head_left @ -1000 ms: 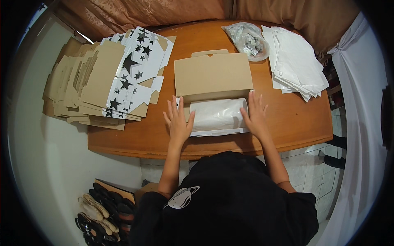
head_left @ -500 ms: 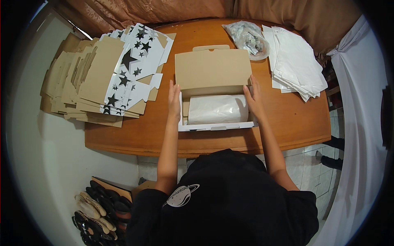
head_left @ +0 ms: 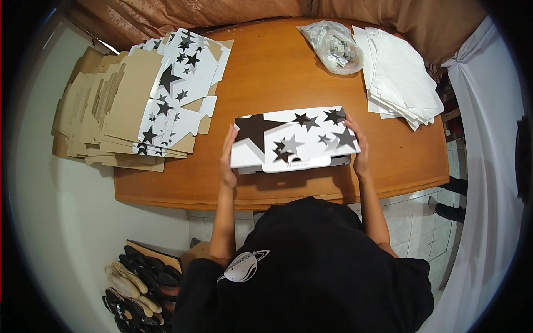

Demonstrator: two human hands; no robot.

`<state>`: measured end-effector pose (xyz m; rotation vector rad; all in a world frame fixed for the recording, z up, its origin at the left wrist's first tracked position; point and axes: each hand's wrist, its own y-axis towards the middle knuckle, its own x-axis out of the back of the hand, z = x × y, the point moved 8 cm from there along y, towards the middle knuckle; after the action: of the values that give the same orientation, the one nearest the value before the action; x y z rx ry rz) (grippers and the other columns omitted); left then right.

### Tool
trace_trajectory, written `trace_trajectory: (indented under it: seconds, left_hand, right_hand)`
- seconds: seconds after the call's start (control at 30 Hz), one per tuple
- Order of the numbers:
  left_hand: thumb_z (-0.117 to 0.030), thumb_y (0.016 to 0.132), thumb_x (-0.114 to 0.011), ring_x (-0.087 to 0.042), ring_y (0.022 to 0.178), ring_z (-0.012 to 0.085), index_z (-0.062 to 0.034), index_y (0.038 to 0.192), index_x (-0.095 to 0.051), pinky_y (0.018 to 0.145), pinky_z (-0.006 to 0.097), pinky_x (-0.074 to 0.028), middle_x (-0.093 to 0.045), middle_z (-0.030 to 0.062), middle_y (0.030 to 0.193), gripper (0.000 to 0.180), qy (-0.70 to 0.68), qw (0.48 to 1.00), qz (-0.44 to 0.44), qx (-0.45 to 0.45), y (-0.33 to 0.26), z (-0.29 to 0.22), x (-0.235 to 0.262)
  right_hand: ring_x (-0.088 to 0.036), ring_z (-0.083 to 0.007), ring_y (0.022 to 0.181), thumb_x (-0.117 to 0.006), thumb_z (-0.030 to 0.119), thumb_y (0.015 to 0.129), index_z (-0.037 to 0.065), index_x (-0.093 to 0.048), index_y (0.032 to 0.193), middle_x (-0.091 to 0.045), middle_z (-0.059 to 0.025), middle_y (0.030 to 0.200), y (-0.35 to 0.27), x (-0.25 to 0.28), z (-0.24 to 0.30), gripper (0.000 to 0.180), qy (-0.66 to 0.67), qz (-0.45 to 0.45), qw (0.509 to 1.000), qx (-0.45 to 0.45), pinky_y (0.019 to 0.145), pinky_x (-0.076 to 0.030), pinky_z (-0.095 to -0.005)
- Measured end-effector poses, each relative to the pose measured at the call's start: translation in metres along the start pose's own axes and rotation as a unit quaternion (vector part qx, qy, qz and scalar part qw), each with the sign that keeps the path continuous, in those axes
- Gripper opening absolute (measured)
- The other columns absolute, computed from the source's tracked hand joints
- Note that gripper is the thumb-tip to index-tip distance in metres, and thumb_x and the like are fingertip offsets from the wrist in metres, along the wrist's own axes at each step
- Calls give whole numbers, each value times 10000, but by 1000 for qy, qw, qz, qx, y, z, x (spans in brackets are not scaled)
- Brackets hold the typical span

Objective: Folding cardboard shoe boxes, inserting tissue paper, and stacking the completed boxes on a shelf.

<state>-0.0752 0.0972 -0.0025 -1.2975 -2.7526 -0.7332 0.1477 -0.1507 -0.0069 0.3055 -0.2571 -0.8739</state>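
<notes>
A white cardboard box [head_left: 316,130] printed with black and grey stars sits near the front of the wooden table. Its lid is folded down over the top, and a dark gap shows under the front edge, where the lid's flap overhangs. My left hand [head_left: 228,158] grips the box's left end, fingers along the side. At the right end my right hand [head_left: 359,145] holds on, fingertips at the lid's far corner. Whatever lies inside is hidden by the lid.
Flattened star-printed cartons [head_left: 127,100] are piled on the table's left. Toward the back right are a clear plastic bag [head_left: 336,50] of small packets and a stack of white sheets [head_left: 402,77]. Shoes [head_left: 139,283] lie on the floor at lower left. A person's legs [head_left: 452,211] show at right.
The lid, which stood open at the back, has come down toward me and covers the white wrapped bundle. Both hands have stayed at the box's ends.
</notes>
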Motion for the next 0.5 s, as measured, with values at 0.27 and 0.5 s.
trace_trajectory:
  seconds: [0.27,0.5]
  left_hand:
    - [-538,843,-448,-276,1296,344,10,1347,-320,1060,418,-189,-251,223,1415,756,87,996,9,15,-36,12,-1]
    - [-384,769,-652,-364,1229,351,24,1290,-338,1007,408,-305,-349,236,1339,732,106,987,-114,-24,-59,-16,-9]
  right_hand:
    - [-233,-324,1328,-353,525,884,109,-475,1271,-299,-149,1416,-20,3,7,582,-267,96,959,-18,1064,-135,-472]
    - [-357,-339,1261,-723,524,610,91,-500,1225,-380,-162,1362,-37,-9,37,784,-363,104,924,58,1027,-198,-537]
